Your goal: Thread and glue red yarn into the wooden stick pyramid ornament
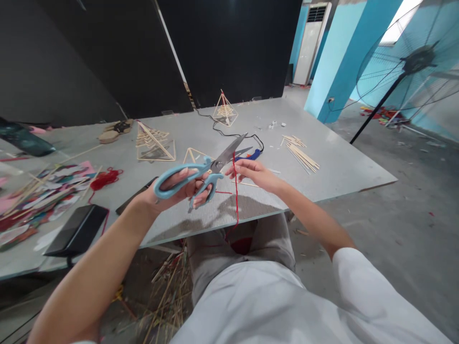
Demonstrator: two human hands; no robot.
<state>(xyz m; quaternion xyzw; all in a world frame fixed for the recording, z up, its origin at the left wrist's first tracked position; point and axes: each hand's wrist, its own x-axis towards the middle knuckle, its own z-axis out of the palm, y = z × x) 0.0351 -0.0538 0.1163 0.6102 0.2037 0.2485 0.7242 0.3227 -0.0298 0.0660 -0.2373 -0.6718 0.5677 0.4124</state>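
Your left hand (pixel 189 189) has hold of the scissors (pixel 219 166), its fingers curled through and around the light blue handles, and the blades stand parted, pointing to the right and far side. Your right hand (pixel 258 175) is just beside the blades, its fingers bent and the tips drawn in at a strand of red yarn (pixel 236 196); I cannot tell whether they pinch it or only touch it. That strand runs from the blades down past your right fingertips and over the near edge of the table (pixel 344 167) towards your lap; whether a blade touches it is unclear. Just beyond your right hand lies a blue tool (pixel 254 155) with a black cord. To the right you have a bundle of thin sticks (pixel 303 157). A stick pyramid (pixel 156 143) stands to the left of the scissors, and a smaller-looking pyramid (pixel 225 112) stands at the far side. Farther left, near a black box (pixel 77 231), lies a red yarn tangle (pixel 105 177).
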